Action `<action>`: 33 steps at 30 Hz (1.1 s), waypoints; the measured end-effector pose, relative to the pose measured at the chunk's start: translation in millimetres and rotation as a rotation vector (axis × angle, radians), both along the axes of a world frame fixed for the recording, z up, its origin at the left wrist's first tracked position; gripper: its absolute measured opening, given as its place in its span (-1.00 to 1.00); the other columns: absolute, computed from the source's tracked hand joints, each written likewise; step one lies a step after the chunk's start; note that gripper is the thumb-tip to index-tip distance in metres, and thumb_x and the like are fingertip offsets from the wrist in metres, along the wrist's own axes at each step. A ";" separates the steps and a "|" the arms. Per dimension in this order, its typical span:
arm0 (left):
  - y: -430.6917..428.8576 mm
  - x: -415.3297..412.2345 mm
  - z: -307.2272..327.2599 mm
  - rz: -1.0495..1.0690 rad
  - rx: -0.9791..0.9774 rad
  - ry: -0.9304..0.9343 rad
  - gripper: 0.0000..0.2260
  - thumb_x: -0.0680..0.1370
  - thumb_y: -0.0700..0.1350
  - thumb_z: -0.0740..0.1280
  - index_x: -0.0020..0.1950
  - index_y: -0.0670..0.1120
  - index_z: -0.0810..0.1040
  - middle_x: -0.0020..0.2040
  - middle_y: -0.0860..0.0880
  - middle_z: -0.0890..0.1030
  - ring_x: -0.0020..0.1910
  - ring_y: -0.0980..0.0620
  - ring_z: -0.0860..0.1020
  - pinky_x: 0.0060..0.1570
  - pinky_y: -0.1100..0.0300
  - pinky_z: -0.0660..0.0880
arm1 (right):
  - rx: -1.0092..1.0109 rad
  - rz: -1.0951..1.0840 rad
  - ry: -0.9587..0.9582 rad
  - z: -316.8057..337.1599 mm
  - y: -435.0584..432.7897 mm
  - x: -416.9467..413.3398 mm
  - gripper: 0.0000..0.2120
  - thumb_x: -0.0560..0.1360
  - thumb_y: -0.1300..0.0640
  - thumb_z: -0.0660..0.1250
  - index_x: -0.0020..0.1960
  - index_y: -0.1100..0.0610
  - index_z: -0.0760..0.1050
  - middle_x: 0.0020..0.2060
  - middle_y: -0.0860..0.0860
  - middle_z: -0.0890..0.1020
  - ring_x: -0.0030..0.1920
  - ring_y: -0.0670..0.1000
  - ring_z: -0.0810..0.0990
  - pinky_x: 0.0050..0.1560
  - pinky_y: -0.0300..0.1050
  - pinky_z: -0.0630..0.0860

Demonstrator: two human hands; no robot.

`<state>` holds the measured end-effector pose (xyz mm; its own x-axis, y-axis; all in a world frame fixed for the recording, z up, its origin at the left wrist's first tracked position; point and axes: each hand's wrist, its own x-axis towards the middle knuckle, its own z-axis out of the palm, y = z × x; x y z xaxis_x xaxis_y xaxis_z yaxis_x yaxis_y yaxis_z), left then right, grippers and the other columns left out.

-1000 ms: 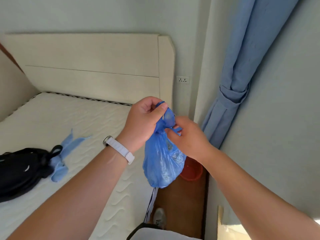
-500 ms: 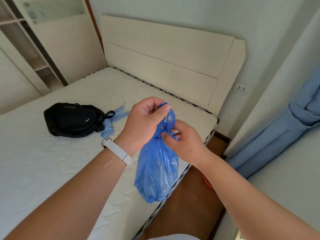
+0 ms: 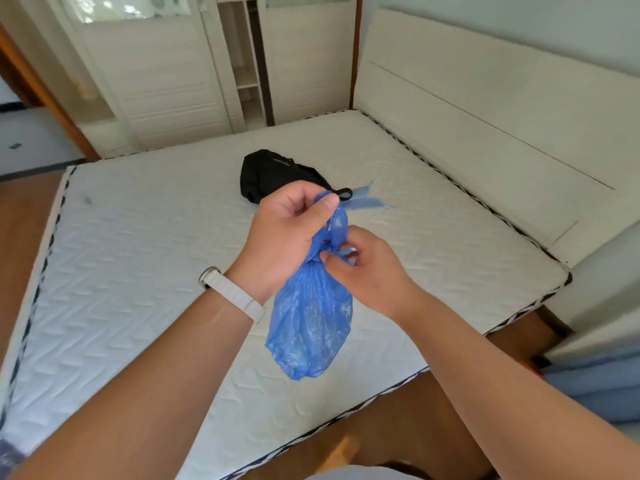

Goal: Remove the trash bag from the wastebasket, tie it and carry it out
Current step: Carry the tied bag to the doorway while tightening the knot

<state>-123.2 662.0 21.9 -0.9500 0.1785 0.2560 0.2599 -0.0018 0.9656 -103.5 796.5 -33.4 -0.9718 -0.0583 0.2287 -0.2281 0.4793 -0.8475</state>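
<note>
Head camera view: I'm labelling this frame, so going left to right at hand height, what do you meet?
White watch band → left hand → blue trash bag → right hand → headboard.

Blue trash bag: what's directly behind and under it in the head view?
Behind the blue trash bag lies the white mattress, with bare floor below its bottom tip. The mattress patch directly behind is covered. Contents unreadable.
</note>
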 end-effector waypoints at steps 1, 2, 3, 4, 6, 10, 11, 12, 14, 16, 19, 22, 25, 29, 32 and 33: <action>-19.3 5.6 -0.6 0.032 0.010 -0.006 -0.92 0.54 -0.23 0.33 -0.14 -0.19 0.54 -0.26 -0.10 0.56 -0.30 0.12 0.52 -0.21 0.26 0.48 | -0.005 0.030 -0.003 -1.0 -19.5 0.8 -0.99 0.47 0.14 0.34 -0.12 0.08 0.53 -0.21 0.11 0.63 -0.17 0.10 0.62 -0.08 0.18 0.57; -38.8 11.8 -1.6 0.067 0.017 -0.014 -0.92 0.55 -0.23 0.33 -0.14 -0.20 0.54 -0.26 -0.10 0.56 -0.31 0.12 0.52 -0.22 0.27 0.48 | -0.009 0.059 -0.010 -2.1 -38.8 2.2 -0.98 0.46 0.13 0.34 -0.12 0.06 0.53 -0.20 0.09 0.63 -0.16 0.09 0.62 -0.06 0.18 0.57; -57.7 18.3 -2.8 0.104 0.023 -0.019 -0.92 0.55 -0.23 0.33 -0.14 -0.19 0.54 -0.26 -0.10 0.56 -0.31 0.12 0.51 -0.22 0.27 0.49 | -0.011 0.088 -0.020 -3.2 -57.9 3.9 -0.96 0.45 0.12 0.34 -0.10 0.06 0.54 -0.19 0.07 0.64 -0.15 0.07 0.63 -0.05 0.18 0.57; -76.1 25.1 -4.0 0.143 0.027 -0.020 -0.91 0.55 -0.22 0.33 -0.16 -0.17 0.54 -0.26 -0.10 0.57 -0.31 0.11 0.51 -0.22 0.26 0.49 | -0.012 0.118 -0.031 -3.9 -76.6 5.9 -0.94 0.44 0.11 0.33 -0.09 0.06 0.54 -0.18 0.06 0.64 -0.13 0.06 0.64 -0.04 0.17 0.58; -111.0 41.1 -6.9 0.224 0.039 -0.020 -0.89 0.55 -0.22 0.33 -0.18 -0.15 0.54 -0.29 -0.08 0.57 -0.32 0.09 0.51 -0.24 0.25 0.50 | -0.009 0.186 -0.044 -5.9 -114.0 10.0 -0.90 0.42 0.10 0.32 -0.08 0.06 0.55 -0.17 0.06 0.65 -0.13 0.06 0.64 -0.03 0.16 0.58; -175.4 77.3 -15.4 0.384 0.098 -0.054 -0.86 0.55 -0.26 0.30 -0.21 -0.19 0.52 -0.40 0.02 0.58 -0.41 0.12 0.51 -0.34 0.30 0.48 | 0.028 0.365 -0.083 -12.9 -187.9 22.4 -0.88 0.41 0.07 0.30 -0.10 0.08 0.54 -0.21 0.10 0.65 -0.17 0.09 0.64 -0.07 0.15 0.58; -190.8 86.3 -17.7 0.429 0.108 -0.069 -0.85 0.55 -0.25 0.31 -0.22 -0.16 0.52 -0.40 0.02 0.59 -0.41 0.12 0.52 -0.36 0.29 0.48 | 0.039 0.414 -0.096 -14.5 -205.0 26.6 -0.87 0.41 0.07 0.29 -0.11 0.10 0.53 -0.21 0.13 0.65 -0.18 0.12 0.63 -0.09 0.16 0.58; -206.1 95.3 -19.3 0.474 0.118 -0.083 -0.85 0.55 -0.25 0.31 -0.22 -0.15 0.53 -0.39 0.01 0.59 -0.42 0.11 0.52 -0.37 0.27 0.48 | 0.047 0.462 -0.106 -15.3 -221.6 30.8 -0.87 0.41 0.07 0.29 -0.12 0.12 0.53 -0.22 0.14 0.65 -0.19 0.14 0.63 -0.10 0.16 0.58; -235.1 111.6 -20.4 0.559 0.137 -0.090 -0.85 0.55 -0.25 0.30 -0.22 -0.16 0.52 -0.37 -0.02 0.58 -0.42 0.11 0.53 -0.36 0.27 0.48 | 0.047 0.549 -0.114 -16.2 -252.9 38.4 -0.90 0.43 0.08 0.30 -0.13 0.10 0.53 -0.21 0.13 0.65 -0.18 0.14 0.64 -0.09 0.17 0.58; -261.5 127.4 -19.5 0.644 0.143 -0.085 -0.86 0.55 -0.26 0.30 -0.21 -0.18 0.52 -0.35 -0.06 0.57 -0.42 0.13 0.52 -0.36 0.30 0.47 | 0.040 0.632 -0.126 -16.4 -281.9 44.5 -0.93 0.44 0.08 0.32 -0.12 0.07 0.53 -0.20 0.10 0.66 -0.17 0.12 0.66 -0.08 0.18 0.59; -298.1 150.1 -19.0 0.777 0.175 -0.084 -0.87 0.55 -0.27 0.30 -0.21 -0.20 0.51 -0.38 -0.05 0.57 -0.45 0.14 0.51 -0.39 0.32 0.45 | 0.065 0.768 -0.139 -14.6 -325.0 51.4 -0.94 0.45 0.09 0.31 -0.12 0.06 0.53 -0.19 0.12 0.66 -0.19 0.13 0.65 -0.08 0.18 0.59; -331.9 170.2 -18.0 0.909 0.206 -0.088 -0.85 0.55 -0.27 0.31 -0.23 -0.19 0.51 -0.43 0.02 0.57 -0.47 0.14 0.50 -0.41 0.31 0.45 | 0.069 0.908 -0.127 -13.2 -368.8 57.7 -0.98 0.47 0.10 0.32 -0.11 0.01 0.53 -0.18 0.10 0.67 -0.18 0.10 0.65 -0.08 0.13 0.60; -361.7 191.9 -17.6 1.056 0.164 -0.099 -0.86 0.55 -0.24 0.32 -0.22 -0.18 0.52 -0.43 0.04 0.58 -0.46 0.15 0.50 -0.40 0.32 0.45 | 0.084 1.062 -0.128 -17.6 -412.7 64.4 -0.98 0.48 0.09 0.32 -0.10 0.01 0.53 -0.18 0.10 0.67 -0.17 0.08 0.65 -0.07 0.10 0.60; -397.3 217.0 -15.9 1.252 0.103 -0.123 -0.87 0.55 -0.22 0.33 -0.21 -0.16 0.54 -0.40 0.05 0.60 -0.42 0.15 0.52 -0.36 0.31 0.46 | 0.087 1.254 -0.136 -21.7 -468.3 71.3 -0.83 0.43 -0.01 0.30 -0.11 0.09 0.51 -0.23 0.10 0.64 -0.20 0.08 0.62 -0.10 0.11 0.58; -414.8 229.6 -13.3 1.373 0.070 -0.129 -0.86 0.54 -0.21 0.34 -0.22 -0.15 0.55 -0.39 0.04 0.61 -0.42 0.13 0.53 -0.37 0.32 0.45 | 0.061 1.380 -0.145 -23.7 -500.0 79.8 -0.85 0.45 0.01 0.32 -0.17 0.10 0.48 -0.31 0.09 0.60 -0.29 0.05 0.56 -0.21 -0.01 0.52; -419.2 233.4 -12.9 1.412 0.067 -0.125 -0.86 0.54 -0.22 0.33 -0.23 -0.16 0.55 -0.40 0.04 0.61 -0.43 0.14 0.52 -0.38 0.33 0.44 | 0.058 1.421 -0.146 -24.0 -508.9 82.5 -0.85 0.46 0.03 0.33 -0.18 0.11 0.48 -0.34 0.07 0.58 -0.33 0.00 0.52 -0.25 -0.07 0.48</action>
<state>110.2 242.8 9.0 -0.3336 -0.9339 0.1286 -0.0038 0.1377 0.9905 -21.0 287.6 -57.4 -0.0959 -0.9907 0.0969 -0.4491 -0.0438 -0.8924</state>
